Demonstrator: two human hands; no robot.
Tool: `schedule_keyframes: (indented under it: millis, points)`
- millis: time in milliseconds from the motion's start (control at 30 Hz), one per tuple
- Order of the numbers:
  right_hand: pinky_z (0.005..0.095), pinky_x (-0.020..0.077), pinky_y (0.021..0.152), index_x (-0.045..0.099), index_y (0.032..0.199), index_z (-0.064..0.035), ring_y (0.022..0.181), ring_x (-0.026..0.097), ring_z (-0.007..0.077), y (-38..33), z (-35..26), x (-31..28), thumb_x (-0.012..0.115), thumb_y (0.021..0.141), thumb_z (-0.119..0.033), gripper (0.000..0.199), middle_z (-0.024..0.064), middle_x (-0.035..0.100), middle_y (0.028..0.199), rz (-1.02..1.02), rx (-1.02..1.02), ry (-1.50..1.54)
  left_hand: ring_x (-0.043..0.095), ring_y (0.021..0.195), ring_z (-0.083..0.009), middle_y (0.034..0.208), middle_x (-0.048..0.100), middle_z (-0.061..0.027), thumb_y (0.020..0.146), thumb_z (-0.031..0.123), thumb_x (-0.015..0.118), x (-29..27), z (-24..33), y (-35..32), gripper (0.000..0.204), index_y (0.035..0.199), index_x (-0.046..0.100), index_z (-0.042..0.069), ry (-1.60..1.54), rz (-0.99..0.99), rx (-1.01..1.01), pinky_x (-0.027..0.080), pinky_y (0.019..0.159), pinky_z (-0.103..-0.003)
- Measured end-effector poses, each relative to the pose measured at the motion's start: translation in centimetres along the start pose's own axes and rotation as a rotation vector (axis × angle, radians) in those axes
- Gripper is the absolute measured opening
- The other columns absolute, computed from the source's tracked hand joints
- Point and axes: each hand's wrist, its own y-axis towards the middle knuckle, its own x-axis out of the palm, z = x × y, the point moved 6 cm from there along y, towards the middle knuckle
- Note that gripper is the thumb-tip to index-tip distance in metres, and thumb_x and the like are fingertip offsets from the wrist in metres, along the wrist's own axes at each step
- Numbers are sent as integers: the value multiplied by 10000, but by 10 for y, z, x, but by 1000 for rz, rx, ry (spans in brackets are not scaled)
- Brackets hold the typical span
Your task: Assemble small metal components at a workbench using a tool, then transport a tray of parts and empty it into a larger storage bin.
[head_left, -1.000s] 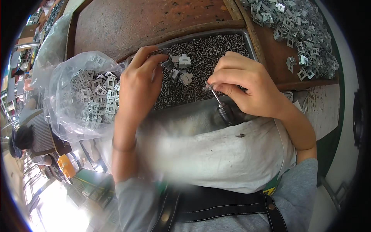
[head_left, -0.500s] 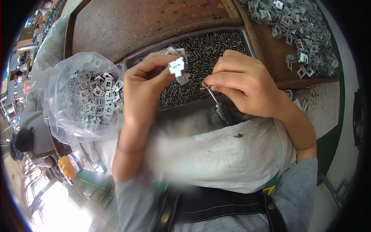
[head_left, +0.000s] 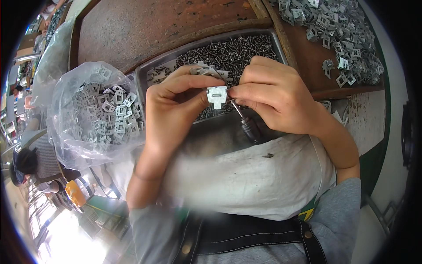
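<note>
My left hand (head_left: pixel 176 103) is closed on a silvery metal bracket (head_left: pixel 216 95), its slotted plate facing up. More bracket-like metal (head_left: pixel 209 71) shows by the index finger; whether it is one piece with the plate, I cannot tell. Against the bracket's right edge, my right hand (head_left: pixel 277 97) pinches thumb and forefinger together on something too small to make out. Just below those fingertips rises the thin shaft of a black-handled driver (head_left: pixel 249 128), tip upward. Under both hands lies a metal tray (head_left: pixel 140 81) of dark small screws (head_left: pixel 224 55).
On the left stands a clear plastic bag (head_left: pixel 66 132) of square metal frames (head_left: pixel 110 110). Similar pieces (head_left: pixel 347 44) are heaped at the far right. Wooden strips (head_left: pixel 281 35) edge the brown bench (head_left: pixel 176 22). White cloth (head_left: pixel 246 176) covers my lap. Another person (head_left: pixel 41 158) is at far left.
My left hand has moved right with the bracket, bringing it against my right fingertips. The bracket's plate has turned more upright. The right hand and the driver have hardly shifted.
</note>
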Motion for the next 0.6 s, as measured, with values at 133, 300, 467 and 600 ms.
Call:
schedule_keyframes:
  millis: [133,300,467,600]
  points:
    - [275,349,452,559,703,15,547,443,182,0,-1,0,605,558,-1,152,55,463,596,-7,-21,-46,519,709,-97,797,537,-59,651,-97,527,1,-3,-1,163,782,594,-27,-56,2,-29,409,602,-171]
    - [271,351,450,561,699,19,549,443,182,-2,-3,0,592,549,16,152,54,477,609,2,-70,-115,515,698,-94,782,533,-55,650,-105,517,2,-1,0,167,780,593,-31,-45,2,-14,402,607,-172]
    - [268,353,451,562,689,18,549,441,179,-1,-3,0,580,535,21,155,52,481,613,15,-79,-111,511,690,-89,769,528,-48,647,-111,507,3,-1,-1,175,777,593,-31,-56,21,-10,397,602,-168]
    - [267,354,452,563,688,17,548,440,179,-1,-3,0,577,522,22,167,51,480,609,14,-84,-117,508,694,-88,767,526,-46,643,-115,503,3,-1,-2,184,779,593,-31,-45,20,-19,396,602,-166]
